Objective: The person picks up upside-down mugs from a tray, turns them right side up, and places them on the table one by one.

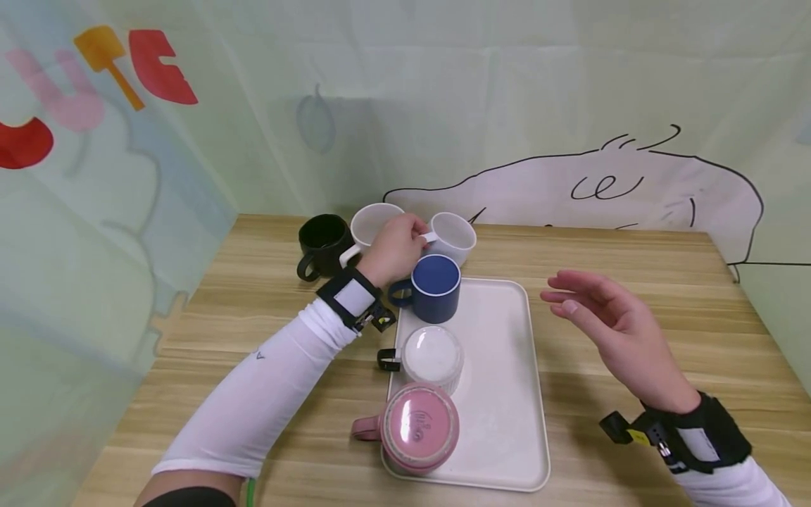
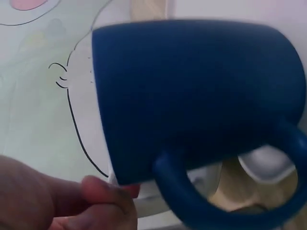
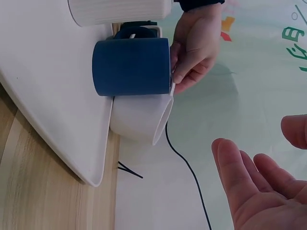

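Note:
My left hand (image 1: 395,246) reaches to the back of the table and pinches the handle of a white mug (image 1: 455,238), which stands upright behind the tray's far edge. Close by that hand, a dark blue mug (image 1: 436,290) stands upright on the white tray (image 1: 500,380); it fills most of the left wrist view and partly hides the white mug there. A second white mug (image 1: 374,220) is behind the left hand, partly covered by it. To the right of the tray, my right hand (image 1: 602,327) hovers with loosely bent fingers, holding nothing.
Left of the white mugs stands a black mug (image 1: 324,243). Upside down on the tray's left side are a white mug with a black handle (image 1: 434,358) and a pink mug (image 1: 419,428). A printed cloth (image 1: 545,91) hangs behind the wooden table (image 1: 304,436).

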Demonstrator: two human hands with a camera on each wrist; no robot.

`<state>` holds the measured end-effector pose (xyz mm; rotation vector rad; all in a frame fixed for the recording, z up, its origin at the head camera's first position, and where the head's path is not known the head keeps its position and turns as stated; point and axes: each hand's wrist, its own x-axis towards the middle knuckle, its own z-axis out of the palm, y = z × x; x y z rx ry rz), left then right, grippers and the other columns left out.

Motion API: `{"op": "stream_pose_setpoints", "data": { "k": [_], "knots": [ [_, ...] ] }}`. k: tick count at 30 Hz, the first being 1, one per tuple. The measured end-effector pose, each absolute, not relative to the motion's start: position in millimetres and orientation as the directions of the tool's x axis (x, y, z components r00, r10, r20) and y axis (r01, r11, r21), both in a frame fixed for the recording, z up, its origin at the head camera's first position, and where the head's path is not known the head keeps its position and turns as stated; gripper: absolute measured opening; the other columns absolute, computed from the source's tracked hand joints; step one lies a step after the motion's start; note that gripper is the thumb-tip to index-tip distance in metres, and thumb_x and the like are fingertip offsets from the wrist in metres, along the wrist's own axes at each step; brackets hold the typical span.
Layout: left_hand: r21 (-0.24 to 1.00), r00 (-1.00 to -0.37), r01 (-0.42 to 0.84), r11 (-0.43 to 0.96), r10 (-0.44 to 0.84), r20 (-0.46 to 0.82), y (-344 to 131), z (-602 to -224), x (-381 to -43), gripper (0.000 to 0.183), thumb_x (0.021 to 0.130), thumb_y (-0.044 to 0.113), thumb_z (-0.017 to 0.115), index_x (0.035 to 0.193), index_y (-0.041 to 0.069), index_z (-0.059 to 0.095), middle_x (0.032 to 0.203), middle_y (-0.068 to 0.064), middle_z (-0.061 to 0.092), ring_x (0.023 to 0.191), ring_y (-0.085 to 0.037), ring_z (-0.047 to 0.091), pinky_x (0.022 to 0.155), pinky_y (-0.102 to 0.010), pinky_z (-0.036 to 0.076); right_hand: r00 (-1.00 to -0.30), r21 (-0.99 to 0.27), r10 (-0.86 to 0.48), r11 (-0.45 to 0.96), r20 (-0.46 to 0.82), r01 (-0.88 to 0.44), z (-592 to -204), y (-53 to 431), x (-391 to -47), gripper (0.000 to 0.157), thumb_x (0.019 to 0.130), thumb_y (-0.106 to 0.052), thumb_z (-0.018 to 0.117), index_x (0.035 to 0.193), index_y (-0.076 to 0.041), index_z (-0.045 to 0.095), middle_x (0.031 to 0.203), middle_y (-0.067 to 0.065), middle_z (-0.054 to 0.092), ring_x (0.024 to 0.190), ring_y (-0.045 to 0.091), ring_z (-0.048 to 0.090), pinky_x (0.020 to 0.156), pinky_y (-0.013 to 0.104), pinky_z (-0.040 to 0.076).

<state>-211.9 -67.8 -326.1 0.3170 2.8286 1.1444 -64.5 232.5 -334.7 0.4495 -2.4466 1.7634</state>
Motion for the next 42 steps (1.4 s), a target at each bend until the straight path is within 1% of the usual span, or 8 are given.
{"op": "stream_pose_setpoints", "data": {
  "k": [5, 9, 13, 17, 20, 26, 34, 42],
  "knots": [
    [0.605, -0.968, 0.225, 0.764, 0.246, 0.048, -67, -326, -211, 0.017, 0.099, 0.007, 0.058, 0.112, 0.0, 0.065, 0.102, -0.01, 0.065, 0.091, -0.023, 0.059, 0.081, -0.033, 0.049, -0.945, -0.898, -0.185, 0.305, 0.27, -0.317, -340, 235, -65, 0.039, 0.1, -0.008, 0.059, 0.138, -0.008, 0.054, 0.13, 0.01, 0.061, 0.116, 0.021, 0.062, 0.093, 0.026, 0.05],
    [0.547, -0.96, 0.262, 0.795, 0.274, 0.061, -67, -329, -211, 0.015, 0.097, 0.007, 0.06, 0.108, 0.0, 0.067, 0.097, -0.01, 0.067, 0.088, -0.023, 0.06, 0.079, -0.032, 0.049, -0.936, -0.856, -0.193, 0.382, 0.295, -0.349, -346, 236, -66, 0.04, 0.099, -0.009, 0.061, 0.138, -0.009, 0.055, 0.132, 0.004, 0.06, 0.118, 0.019, 0.06, 0.091, 0.025, 0.051],
    [0.495, -0.958, 0.271, 0.825, 0.28, 0.058, -67, -330, -210, 0.014, 0.097, 0.007, 0.06, 0.108, 0.003, 0.067, 0.097, -0.008, 0.067, 0.088, -0.022, 0.06, 0.079, -0.033, 0.048, -0.915, -0.769, -0.236, 0.496, 0.328, -0.404, -351, 239, -65, 0.044, 0.096, -0.009, 0.065, 0.138, -0.005, 0.054, 0.136, 0.0, 0.057, 0.121, 0.018, 0.057, 0.095, 0.021, 0.048],
    [0.477, -0.957, 0.272, 0.835, 0.286, 0.046, -67, -329, -209, 0.018, 0.097, 0.004, 0.054, 0.108, 0.005, 0.068, 0.102, -0.008, 0.067, 0.09, -0.022, 0.059, 0.08, -0.032, 0.049, -0.88, -0.619, -0.301, 0.627, 0.368, -0.473, -355, 244, -62, 0.05, 0.093, -0.012, 0.07, 0.14, -0.004, 0.053, 0.14, 0.003, 0.055, 0.126, 0.019, 0.052, 0.101, 0.019, 0.041],
    [0.477, -0.954, 0.28, 0.833, 0.298, 0.039, -67, -329, -208, 0.023, 0.096, 0.001, 0.051, 0.108, 0.005, 0.069, 0.104, -0.008, 0.068, 0.091, -0.021, 0.059, 0.081, -0.031, 0.049, -0.868, -0.527, -0.337, 0.694, 0.364, -0.49, -359, 249, -60, 0.053, 0.093, -0.017, 0.071, 0.141, -0.007, 0.053, 0.142, 0.005, 0.053, 0.13, 0.023, 0.048, 0.104, 0.028, 0.04],
    [0.485, -0.949, 0.296, 0.823, 0.313, 0.049, -69, -331, -207, 0.023, 0.096, 0.0, 0.05, 0.108, 0.005, 0.07, 0.102, -0.007, 0.068, 0.092, -0.021, 0.059, 0.081, -0.03, 0.049, -0.872, -0.454, -0.384, 0.746, 0.304, -0.487, -368, 256, -57, 0.056, 0.093, -0.022, 0.071, 0.144, -0.01, 0.051, 0.147, 0.01, 0.046, 0.133, 0.031, 0.045, 0.1, 0.052, 0.043],
    [0.485, -0.944, 0.308, 0.818, 0.326, 0.05, -70, -332, -207, 0.023, 0.099, 0.005, 0.048, 0.108, 0.004, 0.069, 0.103, -0.008, 0.067, 0.09, -0.022, 0.06, 0.08, -0.031, 0.049, -0.844, -0.318, -0.449, 0.787, 0.293, -0.529, -379, 263, -54, 0.064, 0.088, -0.021, 0.076, 0.145, -0.012, 0.05, 0.15, 0.015, 0.042, 0.132, 0.04, 0.043, 0.099, 0.062, 0.039],
    [0.466, -0.944, 0.308, 0.83, 0.326, 0.044, -70, -330, -203, 0.022, 0.102, 0.012, 0.052, 0.113, 0.005, 0.069, 0.105, -0.007, 0.068, 0.089, -0.02, 0.061, 0.079, -0.03, 0.05, -0.865, -0.275, -0.442, 0.823, 0.238, -0.496, -385, 267, -53, 0.066, 0.086, -0.026, 0.078, 0.144, -0.011, 0.05, 0.152, 0.02, 0.039, 0.137, 0.047, 0.035, 0.099, 0.07, 0.033]
  ]
}}
